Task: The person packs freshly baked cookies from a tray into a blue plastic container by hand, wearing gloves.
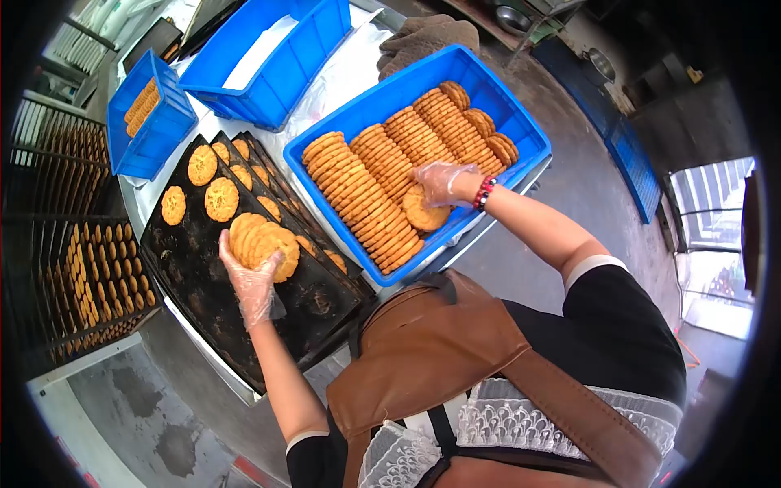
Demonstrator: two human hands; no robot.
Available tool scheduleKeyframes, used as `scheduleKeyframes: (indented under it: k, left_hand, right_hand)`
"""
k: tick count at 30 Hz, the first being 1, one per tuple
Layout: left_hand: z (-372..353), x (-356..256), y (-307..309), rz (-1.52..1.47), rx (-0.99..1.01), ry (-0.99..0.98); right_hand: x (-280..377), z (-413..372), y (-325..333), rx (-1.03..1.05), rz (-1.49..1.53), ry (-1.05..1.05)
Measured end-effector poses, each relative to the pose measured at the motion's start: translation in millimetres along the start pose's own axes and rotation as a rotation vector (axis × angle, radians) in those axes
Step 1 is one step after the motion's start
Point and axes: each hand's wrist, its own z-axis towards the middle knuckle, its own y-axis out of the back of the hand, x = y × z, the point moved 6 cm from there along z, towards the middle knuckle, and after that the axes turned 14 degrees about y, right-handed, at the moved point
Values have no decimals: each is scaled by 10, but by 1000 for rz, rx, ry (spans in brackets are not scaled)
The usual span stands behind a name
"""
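My left hand (250, 281), in a clear plastic glove, is closed around a stack of round golden cookies (265, 244) above a dark baking tray (211, 301). Several loose cookies (221, 199) lie at the tray's far end. My right hand (446, 184), gloved too and wearing a red beaded bracelet, grips a cookie (425, 210) inside a large blue crate (358, 259). Beside it in the crate stand long rows of cookies (362, 199) on edge. The fingertips of my right hand are partly hidden by the glove and the cookies.
Two more blue crates stand at the back: one (321, 53) with white paper inside, a smaller one (167, 150) holding cookies. More trays (285, 207) lie under the near one. A rack (106, 268) of cookie trays is at the left. Brown cloth mitts (431, 41) lie behind the large crate.
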Motion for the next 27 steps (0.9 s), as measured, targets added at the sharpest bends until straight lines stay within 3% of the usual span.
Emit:
scheduleKeyframes:
  k: [1,5,7,9,11,13,15,17,18,20,22,24,27]
  left_hand:
    - [-22,-21,4,7,-15,3]
    - [-179,-236,-37,-2,-111,131]
    - [-253,-359,-137,-321,-137,191]
    - [-373,-766,-433,-386,-123,156]
    - [-486,-1347,-845,-270,-133,-36]
    - [-502,-1693,-1305,-276,-34,-120]
    - [-495,-2001,-1701,-212,33,-124]
    - [-385,-2000,-2020,-69,9,-201]
    - [-414,-2059,-2142,28,-7,-207]
    - [-443,-2061,-2317,127,-23,-215]
    - [-470,-1898,-2575,271,36,-351]
    - [-538,-1758,-2728,352,120,-356]
    - [-673,-1643,-2856,458,226,-375]
  right_hand:
    - [-4,15,-43,180,13,-44]
    - [-62,33,-67,87,137,162]
    - [-30,-54,-68,91,200,206]
    - [159,-297,149,20,199,251]
    - [113,-366,91,-10,214,261]
    - [-86,-332,-33,-247,320,340]
    - [-186,-327,32,-298,356,350]
    - [-147,-343,50,-66,252,299]
    - [10,-526,183,-58,318,298]
    - [59,-552,-16,-129,263,504]
    - [43,-548,-45,-169,244,563]
    - [-4,-509,-123,51,372,585]
    - [-170,-590,-137,-84,444,679]
